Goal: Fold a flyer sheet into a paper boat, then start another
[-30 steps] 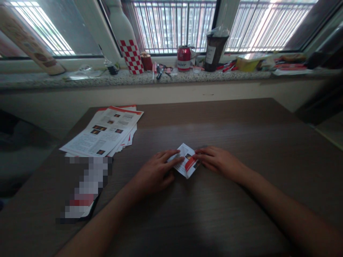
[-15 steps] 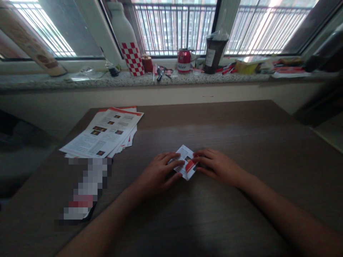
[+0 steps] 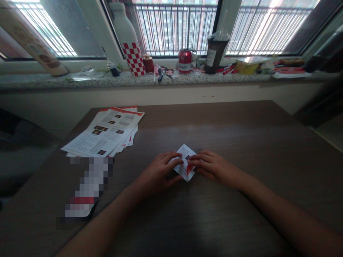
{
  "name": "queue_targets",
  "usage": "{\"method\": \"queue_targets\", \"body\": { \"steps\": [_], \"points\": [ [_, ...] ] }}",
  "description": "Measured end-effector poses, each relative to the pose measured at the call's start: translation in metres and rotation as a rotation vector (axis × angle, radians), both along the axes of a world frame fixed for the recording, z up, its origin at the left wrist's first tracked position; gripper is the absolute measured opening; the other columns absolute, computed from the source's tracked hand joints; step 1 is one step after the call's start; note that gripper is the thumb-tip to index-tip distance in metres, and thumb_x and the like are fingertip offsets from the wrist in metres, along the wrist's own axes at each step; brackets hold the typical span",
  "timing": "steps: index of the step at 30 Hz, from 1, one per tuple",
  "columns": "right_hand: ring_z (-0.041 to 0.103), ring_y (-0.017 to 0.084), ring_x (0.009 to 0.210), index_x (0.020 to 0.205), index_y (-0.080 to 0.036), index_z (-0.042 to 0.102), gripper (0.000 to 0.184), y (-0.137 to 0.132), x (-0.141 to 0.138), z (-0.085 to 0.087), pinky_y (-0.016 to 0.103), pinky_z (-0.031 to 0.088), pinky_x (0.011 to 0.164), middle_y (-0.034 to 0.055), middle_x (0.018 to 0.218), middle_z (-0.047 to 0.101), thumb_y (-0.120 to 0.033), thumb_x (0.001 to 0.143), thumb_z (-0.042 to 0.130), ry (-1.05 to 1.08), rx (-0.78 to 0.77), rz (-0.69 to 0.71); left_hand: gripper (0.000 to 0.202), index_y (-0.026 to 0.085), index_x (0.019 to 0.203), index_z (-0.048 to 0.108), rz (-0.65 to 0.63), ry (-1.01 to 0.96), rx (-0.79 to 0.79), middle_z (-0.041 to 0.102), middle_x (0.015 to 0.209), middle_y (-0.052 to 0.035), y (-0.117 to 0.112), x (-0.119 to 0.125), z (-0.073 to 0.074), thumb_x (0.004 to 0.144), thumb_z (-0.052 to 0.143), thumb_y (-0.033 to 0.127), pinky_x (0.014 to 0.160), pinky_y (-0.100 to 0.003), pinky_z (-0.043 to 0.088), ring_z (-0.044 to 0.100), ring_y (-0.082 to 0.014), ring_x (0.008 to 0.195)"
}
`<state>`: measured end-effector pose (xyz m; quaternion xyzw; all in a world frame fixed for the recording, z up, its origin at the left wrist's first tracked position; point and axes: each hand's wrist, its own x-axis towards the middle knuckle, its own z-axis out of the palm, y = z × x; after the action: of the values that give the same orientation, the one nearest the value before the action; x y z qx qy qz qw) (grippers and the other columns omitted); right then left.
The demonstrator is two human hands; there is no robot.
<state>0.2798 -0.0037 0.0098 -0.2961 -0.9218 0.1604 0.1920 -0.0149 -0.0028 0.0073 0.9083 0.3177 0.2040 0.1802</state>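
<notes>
Where the folded paper (image 3: 184,171) lies: on the table (image 3: 214,221), right of the paper pile (image 3: 104,135).
Left hand (image 3: 162,171): loosely spread, fingers over the paper, thumb apart.
Right hand (image 3: 214,166): fingertips across the red patch (image 3: 189,169) — pinching or merely pressing, cannot tell.
Creases: could skew if either hand presses unevenly.

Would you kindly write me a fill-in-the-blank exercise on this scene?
Partly covered by the left hand and right hand, a small folded white paper shows a bright ______ patch.
A tall white bottle on the speckled stone windowsill carries a red-and-white ______ pattern.
In the picture, a dark tapered cup stands to the ______ of a red metal can.
A loose stack of printed white sheets lies to the ______ of the folded paper.
Answers: red; checkered; right; left.
</notes>
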Motion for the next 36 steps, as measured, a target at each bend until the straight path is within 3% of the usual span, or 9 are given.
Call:
{"method": "queue_targets", "body": {
  "steps": [5,13,26,32,36],
  "points": [
    [0.058,0.026,0.130,0.147,-0.026,0.059,0.039,-0.001,-0.002,0.000,0.047,0.054,0.107,0.0096,0.142,0.066,-0.024,0.109,0.051,0.011,-0.003,0.023,0.051,0.027,0.139,0.056,-0.012,-0.020,-0.007,0.057,0.149,-0.0125,0.002,-0.001,-0.006,0.093,0.079,0.026,0.113,-0.056,0.046,0.053,-0.0340,0.140],
    [0.058,0.026,0.129,0.142,-0.028,0.062,0.035,0.000,-0.001,-0.003,0.048,0.053,0.109,0.0054,0.144,0.066,-0.025,0.108,0.053,-0.017,0.035,0.077,0.046,0.027,0.135,0.057,-0.023,-0.023,-0.001,0.059,0.147,-0.0119,0.003,0.000,-0.011,0.094,0.078,0.025,0.113,-0.059,0.046,0.051,-0.0350,0.142],
    [0.054,0.029,0.132,0.148,-0.044,0.058,0.051,-0.004,-0.003,-0.002,0.050,0.051,0.108,0.0052,0.150,0.059,-0.017,0.106,0.055,-0.146,0.075,0.048,0.040,0.025,0.126,0.059,-0.032,-0.073,-0.061,0.059,0.147,-0.0119,0.003,0.000,-0.008,0.090,0.077,0.016,0.115,-0.055,0.048,0.050,-0.0331,0.144],
    [0.055,0.030,0.127,0.145,-0.040,0.061,0.045,-0.007,-0.004,0.003,0.050,0.051,0.106,0.0075,0.146,0.058,-0.020,0.105,0.056,-0.112,0.027,0.031,0.037,0.024,0.125,0.060,-0.030,-0.085,-0.064,0.060,0.146,-0.0124,0.003,0.001,-0.006,0.093,0.075,0.018,0.114,-0.055,0.048,0.051,-0.0331,0.144],
    [0.055,0.028,0.124,0.144,-0.034,0.060,0.040,-0.009,-0.007,0.002,0.049,0.049,0.105,0.0100,0.136,0.062,-0.025,0.106,0.057,0.036,-0.065,0.014,0.041,0.025,0.127,0.060,-0.032,-0.079,-0.054,0.060,0.145,-0.0122,0.002,0.002,-0.008,0.091,0.077,0.017,0.113,-0.055,0.049,0.052,-0.0332,0.142]
  ]
}}
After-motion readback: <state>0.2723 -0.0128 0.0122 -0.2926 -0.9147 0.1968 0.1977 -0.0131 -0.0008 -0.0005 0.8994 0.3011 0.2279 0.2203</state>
